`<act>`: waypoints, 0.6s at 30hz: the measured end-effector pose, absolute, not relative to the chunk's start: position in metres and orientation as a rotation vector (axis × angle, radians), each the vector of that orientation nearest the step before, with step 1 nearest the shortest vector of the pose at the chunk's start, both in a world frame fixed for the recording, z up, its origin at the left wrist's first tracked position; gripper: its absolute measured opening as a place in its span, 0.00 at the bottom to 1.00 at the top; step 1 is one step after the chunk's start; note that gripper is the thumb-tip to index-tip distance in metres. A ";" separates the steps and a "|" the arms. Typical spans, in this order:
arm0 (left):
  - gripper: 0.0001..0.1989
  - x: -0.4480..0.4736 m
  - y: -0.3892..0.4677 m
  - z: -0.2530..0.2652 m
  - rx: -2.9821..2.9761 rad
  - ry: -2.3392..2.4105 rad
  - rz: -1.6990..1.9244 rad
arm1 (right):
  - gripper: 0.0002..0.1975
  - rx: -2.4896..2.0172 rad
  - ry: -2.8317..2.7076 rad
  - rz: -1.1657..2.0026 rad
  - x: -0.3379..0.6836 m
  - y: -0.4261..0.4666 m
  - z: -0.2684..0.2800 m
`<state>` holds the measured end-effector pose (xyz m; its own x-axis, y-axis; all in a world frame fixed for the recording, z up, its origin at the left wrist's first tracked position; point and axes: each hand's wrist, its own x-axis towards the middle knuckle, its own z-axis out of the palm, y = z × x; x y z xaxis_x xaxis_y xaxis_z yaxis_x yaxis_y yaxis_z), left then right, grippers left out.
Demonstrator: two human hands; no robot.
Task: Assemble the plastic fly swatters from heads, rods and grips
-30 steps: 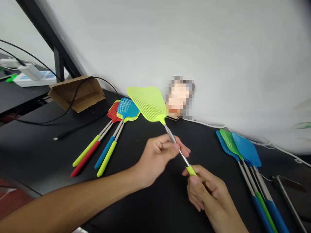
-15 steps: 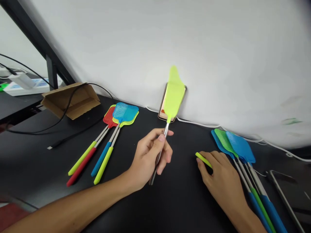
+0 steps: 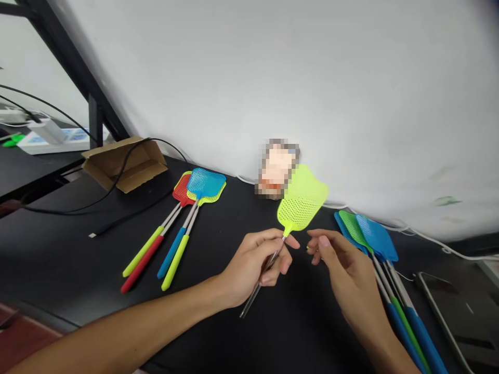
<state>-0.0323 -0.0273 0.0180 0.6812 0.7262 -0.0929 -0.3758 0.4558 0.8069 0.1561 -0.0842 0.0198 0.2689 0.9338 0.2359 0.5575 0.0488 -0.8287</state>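
Left hand (image 3: 255,265) pinches the bare metal shaft of a lime-green plastic fly swatter (image 3: 300,202) just under its mesh head, fingers closed around it so the rod hangs free above the black table (image 3: 70,259), near the middle of its front edge. Its long axis slants: head up and toward the table's far edge, rod end down toward the person. Right hand (image 3: 343,265), fingers loosely curled, holds nothing visible just beside the head, close to three blue and green swatters (image 3: 374,239) by the right edge.
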 end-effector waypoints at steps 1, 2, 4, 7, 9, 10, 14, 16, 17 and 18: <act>0.11 -0.032 -0.029 0.018 0.894 0.488 0.726 | 0.18 -1.610 -1.371 0.526 0.149 -0.084 0.026; 0.12 -0.031 -0.030 0.017 0.953 0.519 0.748 | 0.18 -1.594 -1.354 0.520 0.143 -0.084 0.030; 0.13 -0.031 -0.033 0.017 1.083 0.589 0.778 | 0.19 -1.558 -1.347 0.526 0.133 -0.084 0.035; 0.15 -0.032 -0.036 0.016 1.189 0.653 0.723 | 0.17 -1.509 -1.310 0.561 0.128 -0.088 0.035; 0.15 -0.033 -0.039 0.015 1.216 0.666 0.662 | 0.15 -1.520 -1.265 0.548 0.129 -0.090 0.033; 0.15 -0.034 -0.040 0.015 1.237 0.673 0.644 | 0.16 -1.530 -1.252 0.537 0.130 -0.091 0.032; 0.16 -0.035 -0.045 0.016 1.388 0.733 0.664 | 0.21 -1.488 -1.343 0.518 0.134 -0.094 0.033; 0.17 -0.035 -0.046 0.017 1.453 0.759 0.680 | 0.21 -1.473 -1.353 0.506 0.134 -0.095 0.033; 0.17 -0.035 -0.046 0.017 1.456 0.765 0.678 | 0.20 -1.479 -1.325 0.519 0.133 -0.096 0.033; 0.18 -0.035 -0.046 0.017 1.433 0.766 0.670 | 0.19 -1.482 -1.279 0.548 0.133 -0.097 0.032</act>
<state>-0.0351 -0.0459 0.0168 0.6023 0.7960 -0.0600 0.0472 0.0395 0.9981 0.1334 -0.0965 0.0322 0.3229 0.9045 0.2786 0.4217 0.1261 -0.8979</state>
